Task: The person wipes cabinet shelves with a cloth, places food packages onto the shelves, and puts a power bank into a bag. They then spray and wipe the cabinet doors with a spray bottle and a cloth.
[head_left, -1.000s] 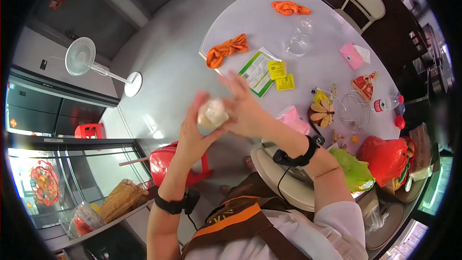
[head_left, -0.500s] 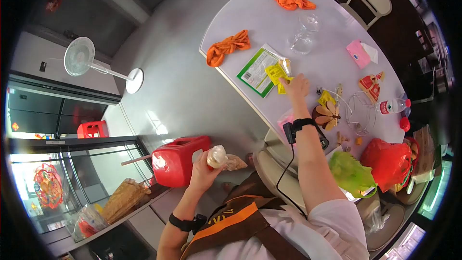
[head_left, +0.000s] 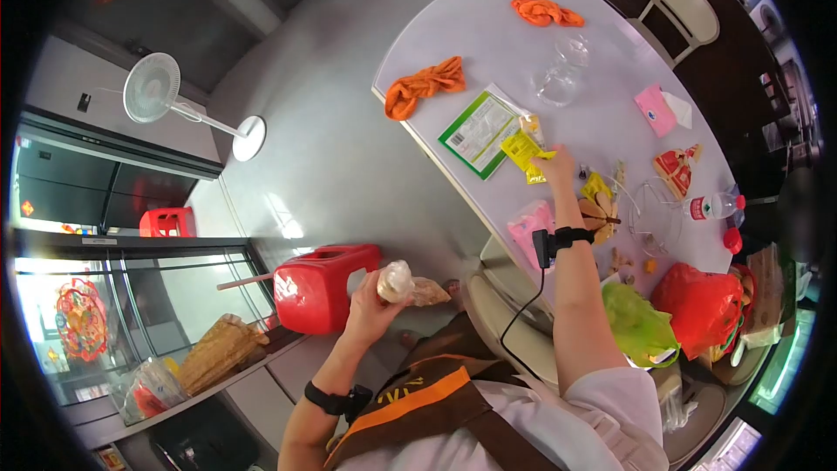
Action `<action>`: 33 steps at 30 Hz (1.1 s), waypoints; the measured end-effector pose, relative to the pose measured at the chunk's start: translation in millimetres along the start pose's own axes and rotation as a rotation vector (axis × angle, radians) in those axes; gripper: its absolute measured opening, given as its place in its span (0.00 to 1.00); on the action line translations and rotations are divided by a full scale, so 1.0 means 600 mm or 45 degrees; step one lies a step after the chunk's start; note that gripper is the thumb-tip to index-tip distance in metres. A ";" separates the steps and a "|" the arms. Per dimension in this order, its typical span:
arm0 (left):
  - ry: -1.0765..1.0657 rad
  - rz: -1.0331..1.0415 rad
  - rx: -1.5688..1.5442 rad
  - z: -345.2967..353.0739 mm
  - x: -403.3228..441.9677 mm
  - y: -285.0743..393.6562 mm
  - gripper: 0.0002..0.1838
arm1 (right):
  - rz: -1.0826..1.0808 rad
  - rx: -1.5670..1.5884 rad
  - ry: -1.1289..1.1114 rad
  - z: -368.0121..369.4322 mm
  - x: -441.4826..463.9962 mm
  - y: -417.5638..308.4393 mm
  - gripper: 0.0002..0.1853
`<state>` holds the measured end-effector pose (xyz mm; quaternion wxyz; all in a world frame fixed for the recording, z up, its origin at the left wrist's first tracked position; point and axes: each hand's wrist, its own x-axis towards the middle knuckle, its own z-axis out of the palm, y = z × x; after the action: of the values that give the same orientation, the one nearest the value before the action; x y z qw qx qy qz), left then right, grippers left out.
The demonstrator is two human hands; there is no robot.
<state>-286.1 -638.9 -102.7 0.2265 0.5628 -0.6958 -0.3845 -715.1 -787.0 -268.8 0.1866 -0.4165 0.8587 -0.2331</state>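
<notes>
My left hand [head_left: 370, 310], raised beside the red stool, is closed around a plastic-wrapped bundle [head_left: 395, 282] with a whitish rounded end. A clear bag of light brown contents [head_left: 429, 292] shows just to its right; whether it is part of the same bundle I cannot tell. Over the table, my right hand [head_left: 556, 167] pinches the edge of a yellow packet [head_left: 521, 149]. Under and beside that packet lie more yellow packaging [head_left: 535, 176] and a small clear pack [head_left: 532, 129]. A flat green-and-white package [head_left: 478, 135] lies to their left.
The white table [head_left: 471, 26] carries orange cloths [head_left: 425, 87], clear plastic containers [head_left: 562, 74], a pink tissue pack [head_left: 654, 111], a wooden flower-shaped piece [head_left: 600, 214], a water bottle [head_left: 715, 206] and green [head_left: 638, 323] and red bags [head_left: 693, 305]. A red stool [head_left: 318, 292] and white fan [head_left: 153, 87] stand left.
The view has shifted slightly, so the table sits further right and lower. My right hand has drawn to the packet's right edge; my left hand keeps its grip on the wrapped bundle.
</notes>
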 end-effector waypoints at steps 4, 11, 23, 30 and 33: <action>-0.116 0.060 -0.015 0.001 0.085 0.022 0.25 | -0.009 -0.144 0.069 -0.020 -0.020 -0.054 0.44; -0.440 -0.092 0.024 0.068 0.393 0.138 0.25 | -0.087 -0.290 0.049 -0.008 -0.001 -0.065 0.39; -0.005 0.216 0.825 0.259 0.549 0.034 0.34 | 0.091 0.311 -0.383 -0.027 -0.013 -0.031 0.26; 0.260 0.282 0.144 0.152 0.416 0.045 0.26 | 0.131 1.296 -0.120 -0.149 -0.054 -0.080 0.13; 0.446 0.113 -0.302 0.010 0.241 0.091 0.24 | -0.450 0.902 -0.198 -0.257 -0.169 -0.167 0.25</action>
<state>-362.0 -771.6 -80.2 0.4254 0.5592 -0.6198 -0.3496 -672.6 -722.2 -73.5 0.3399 -0.4841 0.6237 -0.5110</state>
